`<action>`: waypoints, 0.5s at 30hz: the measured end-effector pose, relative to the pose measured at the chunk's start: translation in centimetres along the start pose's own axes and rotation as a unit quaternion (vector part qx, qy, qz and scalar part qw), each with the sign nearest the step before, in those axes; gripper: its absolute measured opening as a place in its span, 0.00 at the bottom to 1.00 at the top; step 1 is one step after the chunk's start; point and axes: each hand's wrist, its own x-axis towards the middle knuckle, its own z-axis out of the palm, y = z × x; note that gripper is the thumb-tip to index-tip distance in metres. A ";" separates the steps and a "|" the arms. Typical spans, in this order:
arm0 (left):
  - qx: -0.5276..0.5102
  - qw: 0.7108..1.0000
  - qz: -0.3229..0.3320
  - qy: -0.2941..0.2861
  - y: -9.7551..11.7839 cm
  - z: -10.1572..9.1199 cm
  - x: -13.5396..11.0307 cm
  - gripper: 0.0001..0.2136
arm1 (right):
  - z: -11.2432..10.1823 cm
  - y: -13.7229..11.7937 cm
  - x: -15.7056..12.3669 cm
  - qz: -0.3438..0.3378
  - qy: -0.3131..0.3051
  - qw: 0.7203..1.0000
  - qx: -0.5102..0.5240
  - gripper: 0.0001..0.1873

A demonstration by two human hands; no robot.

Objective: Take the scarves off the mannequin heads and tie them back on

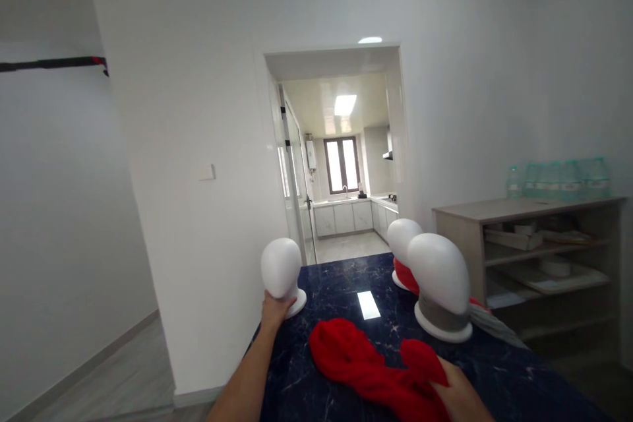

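Note:
My left hand reaches out and grips the neck of a white mannequin head standing at the left edge of the dark marble table. My right hand rests at the bottom right, fingers closed on a red scarf that lies bunched across the table in front of me. A second white mannequin head with a grey scarf round its neck stands to the right. Behind it a third white head wears a red scarf.
A wooden shelf unit with water bottles on top stands at the right wall. A doorway ahead opens into a kitchen. A white wall runs along the left, with bare floor beside the table.

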 end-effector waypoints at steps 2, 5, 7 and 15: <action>-0.011 1.000 -0.011 -0.002 -0.5 1.3 1.5 0.44 | 0.0 -0.6 -0.1 0.012 -0.005 1.000 -0.017 0.21; -0.014 0.999 -0.036 -0.022 -1.2 2.2 3.0 0.47 | 0.2 -1.0 -0.2 0.016 -0.010 1.000 -0.022 0.19; -0.004 0.997 -0.069 -0.032 -1.5 2.4 3.5 0.51 | 0.2 -1.1 -0.1 0.006 -0.006 1.000 -0.023 0.18; -0.007 0.998 0.051 0.026 0.8 2.1 -0.4 0.44 | 0.6 -0.5 0.5 -0.006 0.035 0.998 0.046 0.17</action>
